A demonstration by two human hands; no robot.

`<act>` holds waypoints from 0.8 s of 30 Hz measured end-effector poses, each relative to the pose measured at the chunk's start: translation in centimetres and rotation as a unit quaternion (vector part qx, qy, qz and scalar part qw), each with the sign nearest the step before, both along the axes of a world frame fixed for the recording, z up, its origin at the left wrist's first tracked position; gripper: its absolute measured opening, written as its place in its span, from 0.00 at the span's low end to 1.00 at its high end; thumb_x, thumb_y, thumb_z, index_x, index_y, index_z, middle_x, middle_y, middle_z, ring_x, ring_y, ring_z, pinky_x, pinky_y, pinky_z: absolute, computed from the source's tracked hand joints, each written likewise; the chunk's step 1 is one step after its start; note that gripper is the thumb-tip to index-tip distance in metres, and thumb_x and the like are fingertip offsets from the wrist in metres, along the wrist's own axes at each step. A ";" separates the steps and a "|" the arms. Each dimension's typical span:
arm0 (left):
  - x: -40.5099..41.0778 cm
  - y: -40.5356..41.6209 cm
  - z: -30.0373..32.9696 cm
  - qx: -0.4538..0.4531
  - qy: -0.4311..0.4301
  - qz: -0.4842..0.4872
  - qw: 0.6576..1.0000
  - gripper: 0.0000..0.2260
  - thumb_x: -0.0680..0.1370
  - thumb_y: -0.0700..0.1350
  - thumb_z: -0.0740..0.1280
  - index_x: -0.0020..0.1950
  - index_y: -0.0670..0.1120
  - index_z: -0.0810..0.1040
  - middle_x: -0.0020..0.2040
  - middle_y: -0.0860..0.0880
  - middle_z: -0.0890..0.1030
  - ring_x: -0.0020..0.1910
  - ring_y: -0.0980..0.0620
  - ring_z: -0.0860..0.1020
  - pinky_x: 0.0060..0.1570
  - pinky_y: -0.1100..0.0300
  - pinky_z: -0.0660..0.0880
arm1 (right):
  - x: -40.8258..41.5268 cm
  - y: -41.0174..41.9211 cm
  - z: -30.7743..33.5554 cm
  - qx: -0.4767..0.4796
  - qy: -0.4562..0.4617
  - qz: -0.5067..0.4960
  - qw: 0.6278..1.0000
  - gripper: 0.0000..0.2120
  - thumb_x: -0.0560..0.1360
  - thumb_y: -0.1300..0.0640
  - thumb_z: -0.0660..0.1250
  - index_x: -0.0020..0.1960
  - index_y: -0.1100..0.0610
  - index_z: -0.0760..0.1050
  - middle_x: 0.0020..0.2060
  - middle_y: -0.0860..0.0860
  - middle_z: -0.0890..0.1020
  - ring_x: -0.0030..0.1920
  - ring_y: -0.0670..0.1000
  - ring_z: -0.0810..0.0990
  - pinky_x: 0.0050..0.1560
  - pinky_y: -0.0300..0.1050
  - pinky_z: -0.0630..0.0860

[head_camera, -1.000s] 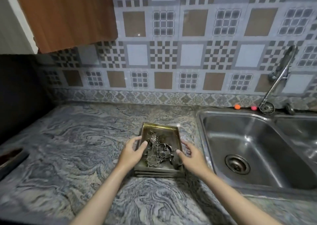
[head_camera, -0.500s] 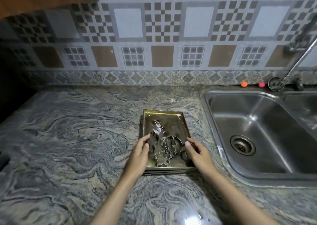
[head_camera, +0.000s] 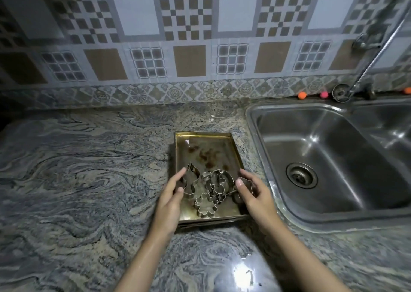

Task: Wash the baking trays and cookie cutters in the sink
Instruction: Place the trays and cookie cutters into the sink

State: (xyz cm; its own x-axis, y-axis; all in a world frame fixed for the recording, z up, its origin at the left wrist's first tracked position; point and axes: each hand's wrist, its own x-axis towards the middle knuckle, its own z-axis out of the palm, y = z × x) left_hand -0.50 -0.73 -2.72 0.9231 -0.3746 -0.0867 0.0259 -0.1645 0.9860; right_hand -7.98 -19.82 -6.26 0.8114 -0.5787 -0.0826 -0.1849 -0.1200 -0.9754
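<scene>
metal tray stack (head_camera: 208,158) long axis toward wall; left hand (head_camera: 170,199), right hand (head_camera: 255,197) fingers curled, gripping side rims.

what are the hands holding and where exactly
Both hands, left hand and right hand, grip the top baking tray by its long side edges, near the front end.
</scene>
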 end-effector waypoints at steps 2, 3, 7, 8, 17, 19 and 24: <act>-0.6 -1.5 0.4 -0.008 -0.004 -0.005 1.000 0.20 0.82 0.37 0.54 0.68 0.57 0.70 0.70 0.61 0.68 0.70 0.64 0.62 0.67 0.63 0.57 | -0.7 -1.5 0.2 0.000 -0.007 -0.005 1.000 0.18 0.75 0.53 0.70 0.64 0.50 0.75 0.58 0.50 0.80 0.58 0.48 0.78 0.65 0.51 0.73; -1.0 -2.4 0.6 -0.013 -0.005 -0.010 1.000 0.20 0.82 0.37 0.55 0.67 0.58 0.70 0.70 0.61 0.68 0.70 0.63 0.62 0.67 0.63 0.58 | -1.3 -2.5 0.3 0.002 -0.009 -0.007 1.000 0.18 0.74 0.53 0.70 0.64 0.51 0.75 0.58 0.51 0.80 0.58 0.47 0.79 0.65 0.49 0.72; -3.7 -7.9 0.7 -0.029 -0.016 -0.028 0.999 0.18 0.82 0.39 0.56 0.66 0.59 0.72 0.69 0.58 0.70 0.70 0.60 0.65 0.70 0.61 0.58 | -4.9 -7.9 1.2 0.005 -0.023 -0.022 0.999 0.16 0.74 0.55 0.70 0.61 0.50 0.76 0.58 0.53 0.80 0.54 0.45 0.79 0.63 0.43 0.73; -4.8 -9.6 0.7 -0.031 -0.018 -0.031 0.999 0.18 0.82 0.39 0.57 0.66 0.58 0.72 0.69 0.57 0.70 0.70 0.59 0.65 0.70 0.61 0.58 | -6.0 -9.7 1.5 0.001 -0.027 -0.025 0.999 0.15 0.74 0.55 0.70 0.61 0.50 0.76 0.57 0.52 0.80 0.55 0.45 0.79 0.62 0.43 0.73; -17.3 -31.3 0.6 -0.078 -0.026 -0.042 0.996 0.15 0.78 0.51 0.63 0.65 0.62 0.73 0.70 0.56 0.71 0.70 0.59 0.66 0.72 0.59 0.60 | -18.7 -31.9 4.2 -0.069 -0.005 -0.023 0.997 0.18 0.74 0.50 0.69 0.63 0.49 0.75 0.61 0.45 0.75 0.61 0.43 0.73 0.64 0.39 0.67; -19.7 -35.8 0.4 -0.080 -0.010 -0.050 0.995 0.18 0.73 0.56 0.63 0.63 0.65 0.74 0.68 0.59 0.72 0.71 0.59 0.66 0.74 0.50 0.59 | -21.5 -36.6 4.6 -0.074 0.006 -0.016 0.997 0.18 0.74 0.49 0.69 0.64 0.48 0.74 0.62 0.43 0.74 0.63 0.42 0.71 0.64 0.38 0.65; -23.4 -45.4 0.0 -0.090 0.026 -0.088 0.992 0.19 0.70 0.62 0.66 0.61 0.70 0.74 0.69 0.58 0.72 0.70 0.56 0.69 0.71 0.46 0.64 | -25.9 -46.5 4.6 -0.076 0.007 -0.025 0.997 0.19 0.75 0.53 0.68 0.65 0.54 0.74 0.62 0.47 0.74 0.55 0.37 0.73 0.41 0.20 0.68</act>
State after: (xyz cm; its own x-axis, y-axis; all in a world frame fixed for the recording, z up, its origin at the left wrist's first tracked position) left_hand -23.95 -46.15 -2.68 0.8383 -0.5429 -0.0506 0.0648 0.0072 0.9979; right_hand -33.83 -66.28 -1.69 0.7803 -0.6254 -0.0023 -0.2084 -0.2565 -0.9438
